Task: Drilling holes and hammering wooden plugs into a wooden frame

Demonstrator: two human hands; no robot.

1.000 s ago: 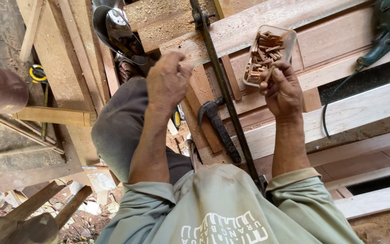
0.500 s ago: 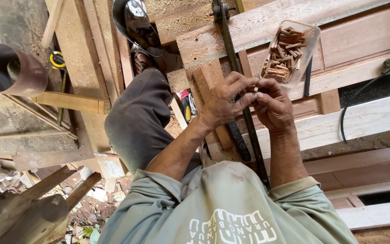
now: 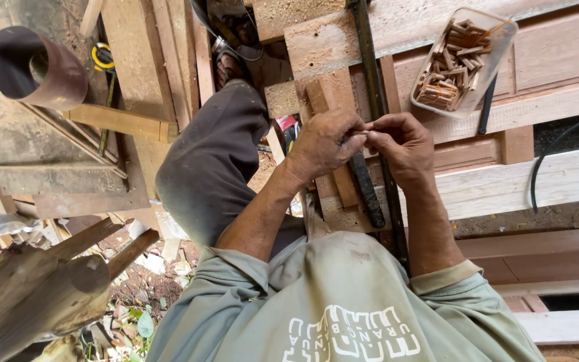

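Observation:
My left hand [image 3: 326, 144] and my right hand [image 3: 403, 144] meet fingertip to fingertip above the wooden frame [image 3: 544, 177]. Between the fingers is something small and thin, mostly hidden; I cannot tell what it is. Just below the hands a dark hammer [image 3: 366, 191] lies on the boards beside a long black metal bar [image 3: 380, 114]. A clear plastic tub of small wooden pegs [image 3: 464, 60] stands on the frame to the upper right of my right hand.
My bent knee in dark trousers [image 3: 216, 161] is left of the hands. A rusty brown pipe [image 3: 35, 67] and a yellow tape measure [image 3: 104, 57] lie at upper left. A black cable [image 3: 537, 181] runs at right. Scrap timber [image 3: 41, 281] fills the lower left.
My right hand left the tub of pegs and came down, my left hand moved across, and the two hands joined over the hammer. The camera shifted slightly.

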